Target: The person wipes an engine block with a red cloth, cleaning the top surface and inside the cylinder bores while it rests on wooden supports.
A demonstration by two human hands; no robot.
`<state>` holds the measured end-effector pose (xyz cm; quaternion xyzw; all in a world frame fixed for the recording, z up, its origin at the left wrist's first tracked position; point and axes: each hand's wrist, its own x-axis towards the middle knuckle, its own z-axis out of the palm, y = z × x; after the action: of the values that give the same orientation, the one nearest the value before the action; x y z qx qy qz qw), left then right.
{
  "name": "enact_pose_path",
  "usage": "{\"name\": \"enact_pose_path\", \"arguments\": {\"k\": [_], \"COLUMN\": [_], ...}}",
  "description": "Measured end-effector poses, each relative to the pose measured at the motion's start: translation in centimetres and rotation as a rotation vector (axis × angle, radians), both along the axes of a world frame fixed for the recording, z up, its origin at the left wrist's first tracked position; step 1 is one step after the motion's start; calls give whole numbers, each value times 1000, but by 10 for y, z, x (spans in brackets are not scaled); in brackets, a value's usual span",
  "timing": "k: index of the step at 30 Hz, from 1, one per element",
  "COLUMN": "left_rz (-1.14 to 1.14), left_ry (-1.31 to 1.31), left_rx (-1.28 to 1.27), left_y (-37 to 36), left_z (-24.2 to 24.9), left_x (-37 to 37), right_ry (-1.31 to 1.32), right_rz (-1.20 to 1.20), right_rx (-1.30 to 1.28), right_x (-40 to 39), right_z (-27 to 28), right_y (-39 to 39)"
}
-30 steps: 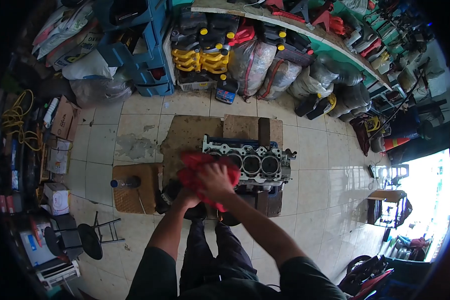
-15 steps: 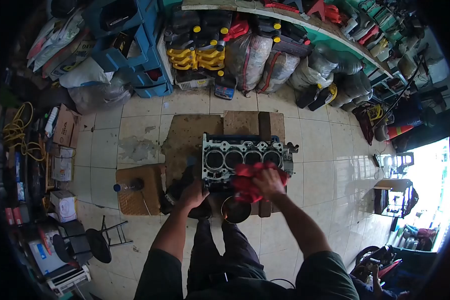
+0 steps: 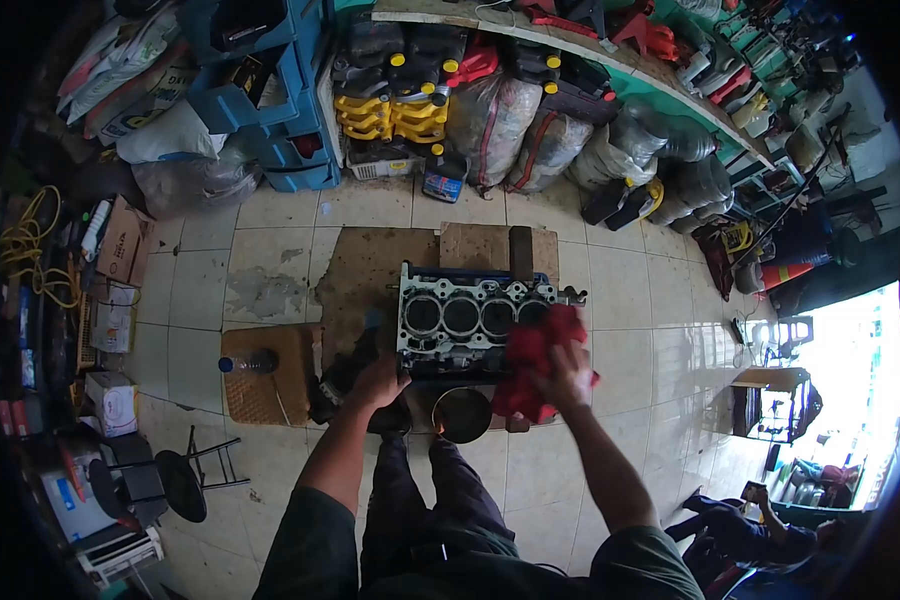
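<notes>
Engine block (image 3: 470, 320) sits on cardboard sheets (image 3: 370, 270) on the tiled floor (image 3: 630, 330), directly ahead of the person's knees. Its long axis runs left to right across the view, deck face up, four cylinder bores in a row along that axis.

Right hand (image 3: 568, 372): clenched on a red rag (image 3: 538, 358), pressed against the right end of the block, over or just beside the rightmost bore. The rag hangs down the block's near right corner. This hand is the one on the deck face.

Left hand (image 3: 380, 380): resting at the block's near left corner, fingers curled toward the side wall. Whether it grips the casting or only steadies against it, I cannot tell; it holds no separate object that I can see.

So the block spans the gap between the two hands, one at each end, with three bores exposed between them lying to the left of the rag.

Round metal pan (image 3: 461, 414) on the floor touching or just beside the block's near side, between the arms. Plastic bottle (image 3: 250, 361) lies well to the left on a separate mat.
</notes>
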<state>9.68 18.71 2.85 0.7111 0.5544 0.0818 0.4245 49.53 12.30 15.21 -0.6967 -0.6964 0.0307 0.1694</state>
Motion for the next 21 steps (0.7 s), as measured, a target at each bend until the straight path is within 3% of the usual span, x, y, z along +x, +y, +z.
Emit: {"name": "enact_pose_path", "arguments": {"k": [2, 4, 6, 7, 9, 10, 12, 15, 18, 21], "left_rz": [-42, -82, -252, -251, -442, -455, -198, -117, -88, -104], "left_ry": [39, 78, 98, 101, 380, 388, 137, 31, 32, 46], "left_rx": [-50, -98, 161, 160, -230, -231, 174, 286, 117, 126], "left_y": [3, 1, -3, 0, 9, 6, -9, -14, -5, -4], "left_z": [8, 6, -7, -3, 11, 7, -3, -6, 16, 11], "left_x": [0, -2, -8, -7, -7, -9, -10, -8, -3, -2], "right_ry": [65, 129, -2, -33, -20, -9, -25, -256, -363, -356], "right_rz": [266, 478, 604, 630, 604, 569, 609, 711, 727, 705], "right_rx": [158, 78, -48, -190, -114, -34, -128, -18, -66, -117], "right_x": [-59, -114, -166, -191, -206, -209, -189, -147, -94, -48], "right_z": [1, -9, -19, -7, -44, -52, -59, -66, -69, -64], "right_y": [23, 48, 66, 77, 83, 84, 80, 74, 59, 43]}}
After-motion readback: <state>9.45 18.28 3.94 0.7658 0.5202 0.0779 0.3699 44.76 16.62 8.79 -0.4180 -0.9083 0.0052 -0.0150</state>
